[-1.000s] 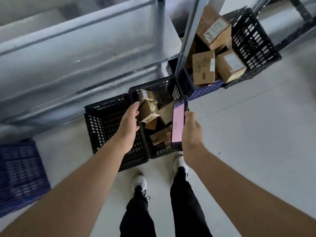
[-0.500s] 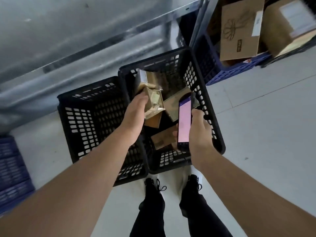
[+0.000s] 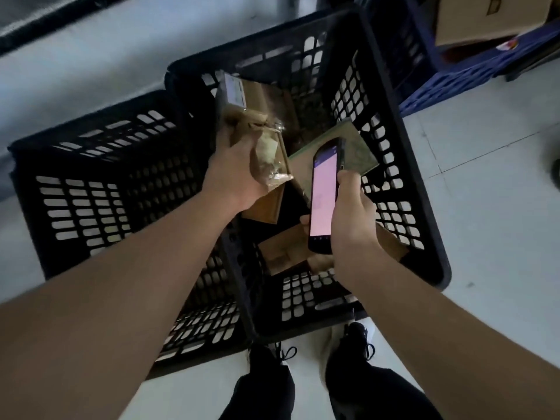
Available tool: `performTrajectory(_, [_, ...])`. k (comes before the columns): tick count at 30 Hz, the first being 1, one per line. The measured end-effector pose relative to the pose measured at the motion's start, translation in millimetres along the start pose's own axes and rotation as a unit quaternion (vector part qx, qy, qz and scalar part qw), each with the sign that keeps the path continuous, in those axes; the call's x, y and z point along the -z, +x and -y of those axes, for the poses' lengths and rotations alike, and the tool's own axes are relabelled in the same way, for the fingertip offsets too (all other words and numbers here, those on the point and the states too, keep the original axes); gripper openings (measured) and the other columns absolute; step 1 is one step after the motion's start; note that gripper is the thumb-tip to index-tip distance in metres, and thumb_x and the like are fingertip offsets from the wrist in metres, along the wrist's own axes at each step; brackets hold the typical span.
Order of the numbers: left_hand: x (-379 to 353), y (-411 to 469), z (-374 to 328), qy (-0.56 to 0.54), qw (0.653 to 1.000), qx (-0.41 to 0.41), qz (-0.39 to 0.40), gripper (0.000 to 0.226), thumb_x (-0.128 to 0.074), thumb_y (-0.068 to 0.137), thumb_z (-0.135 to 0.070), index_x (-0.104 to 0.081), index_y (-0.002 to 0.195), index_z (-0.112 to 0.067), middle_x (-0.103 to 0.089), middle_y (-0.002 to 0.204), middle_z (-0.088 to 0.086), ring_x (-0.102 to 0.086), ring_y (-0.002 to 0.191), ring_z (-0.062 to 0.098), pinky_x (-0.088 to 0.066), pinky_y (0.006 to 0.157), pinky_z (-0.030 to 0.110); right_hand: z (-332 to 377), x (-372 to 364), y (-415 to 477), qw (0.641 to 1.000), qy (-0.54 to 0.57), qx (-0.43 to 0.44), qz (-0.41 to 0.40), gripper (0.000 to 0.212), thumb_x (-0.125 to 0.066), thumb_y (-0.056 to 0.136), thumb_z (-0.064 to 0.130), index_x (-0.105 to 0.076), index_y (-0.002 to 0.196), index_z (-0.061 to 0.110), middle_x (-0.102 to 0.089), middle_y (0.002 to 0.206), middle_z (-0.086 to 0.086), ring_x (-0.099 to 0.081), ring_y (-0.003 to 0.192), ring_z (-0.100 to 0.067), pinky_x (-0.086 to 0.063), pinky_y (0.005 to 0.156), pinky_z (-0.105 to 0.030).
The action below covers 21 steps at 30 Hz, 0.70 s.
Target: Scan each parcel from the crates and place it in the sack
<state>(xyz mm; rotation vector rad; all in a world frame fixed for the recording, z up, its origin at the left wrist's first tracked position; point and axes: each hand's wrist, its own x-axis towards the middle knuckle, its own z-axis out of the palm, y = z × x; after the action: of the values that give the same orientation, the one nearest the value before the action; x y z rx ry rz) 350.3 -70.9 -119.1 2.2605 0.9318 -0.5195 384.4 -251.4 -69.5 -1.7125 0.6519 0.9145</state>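
Observation:
A black slatted crate [image 3: 403,165] on the floor holds several brown cardboard parcels [image 3: 281,253]. My left hand [image 3: 233,174] grips a small taped cardboard parcel [image 3: 266,147] over the crate's left side. Beside it, my right hand [image 3: 351,225] holds a phone scanner [image 3: 324,195] upright, its pink screen lit and facing me. A flat greenish parcel [image 3: 354,147] lies behind the phone. A box with a white label [image 3: 236,92] stands at the crate's back left. No sack is in view.
A second black crate [image 3: 100,183] stands to the left, touching the first; I see nothing inside it. A blue crate [image 3: 454,77] with a cardboard box [image 3: 485,16] sits at the back right. My shoes [image 3: 354,338] stand on pale floor at the crates' near edge.
The view has dropped closer to the crates. My left hand has closed further round the small parcel, and the phone has come nearer to it.

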Motion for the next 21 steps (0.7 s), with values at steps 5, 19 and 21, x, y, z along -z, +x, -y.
performTrajectory(5, [1.4, -9.1, -3.9, 0.068, 0.998, -0.003, 0.000, 0.132, -0.098, 0.061, -0.038, -0.013, 0.163, -0.036, -0.017, 0.154, 0.013, -0.043, 0.135, 0.046, -0.042, 0.117, 0.054, -11.5, 7.5, -7.6, 1.000, 0.009, -0.010, 0.004, 0.054, -0.039, 0.102, 0.051, -0.067, 0.109, 0.005, -0.068, 0.115, -0.031, -0.069, 0.070, -0.024, -0.049, 0.071, -0.041])
performTrajectory(19, [82.3, -147.9, -17.8, -0.074, 0.997, -0.003, 0.013, 0.117, -0.091, 0.075, -0.022, -0.013, 0.162, -0.027, -0.014, 0.137, 0.000, -0.041, 0.122, 0.020, -0.038, 0.052, 0.004, 28.1, 38.6, -151.0, 0.999, 0.050, 0.006, 0.007, 0.058, -0.041, 0.094, 0.051, -0.054, 0.112, -0.003, -0.053, 0.088, -0.012, -0.057, 0.079, -0.028, -0.045, 0.074, -0.041])
performTrajectory(21, [101.1, -170.6, -20.3, -0.081, 0.997, -0.012, 0.003, 0.104, -0.090, 0.075, -0.018, -0.022, 0.155, -0.025, -0.013, 0.132, -0.001, -0.045, 0.124, 0.024, -0.037, 0.049, -0.001, 38.1, 42.8, -182.4, 0.999, 0.046, 0.014, 0.003, 0.059, -0.041, 0.087, 0.054, -0.051, 0.102, -0.002, -0.050, 0.088, -0.010, -0.055, 0.082, -0.028, -0.043, 0.077, -0.041])
